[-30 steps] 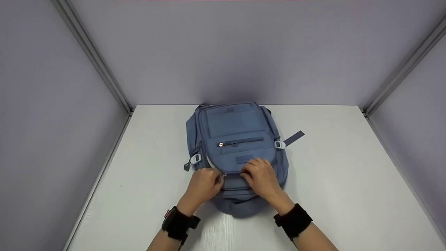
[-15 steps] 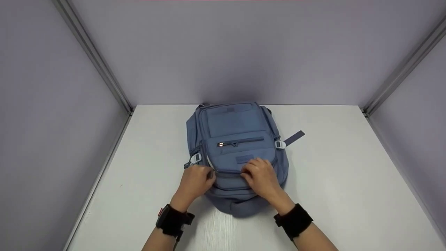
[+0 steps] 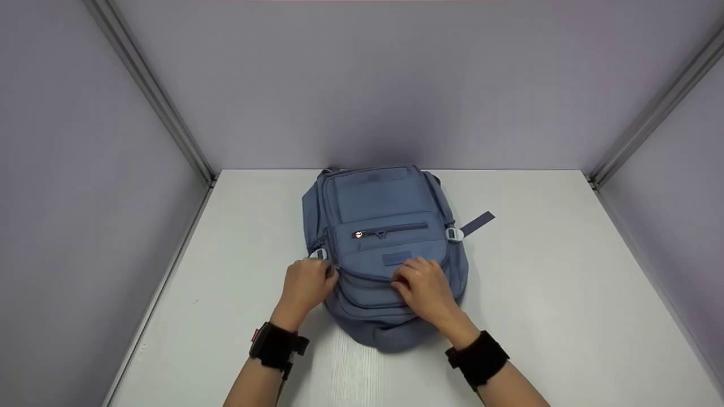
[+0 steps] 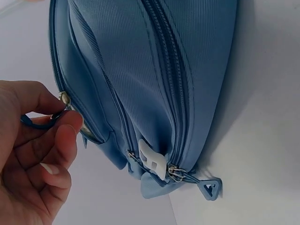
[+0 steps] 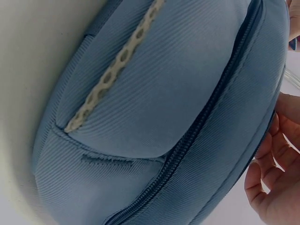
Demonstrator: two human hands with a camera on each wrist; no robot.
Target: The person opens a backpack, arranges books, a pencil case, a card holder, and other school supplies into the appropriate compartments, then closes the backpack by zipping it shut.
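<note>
A blue backpack [image 3: 384,198] lies front up on the white table, its lower end toward me. My left hand [image 3: 308,282] is at the left side of its front pocket. In the left wrist view, thumb and finger pinch the blue cord of a zipper pull [image 4: 35,123], close to the metal slider [image 4: 64,98]. The pocket's edge is pinched by my right hand [image 3: 423,285], right of the small label patch [image 3: 397,258]. In the right wrist view, the right fingers [image 5: 269,154] curl at the fabric edge, their tips partly hidden.
A white buckle [image 3: 454,234] with a loose dark strap [image 3: 478,224] sticks out to the right. Another white buckle [image 4: 152,159] and a triangular zipper pull [image 4: 210,188] hang on the left side. Grey panels [image 3: 362,85] enclose the white table [image 3: 543,271].
My left hand has moved left and slightly away from me along the pocket's seam, taking the zipper pull with it. The pale gap at the pocket's left corner has closed. My right hand stays put.
</note>
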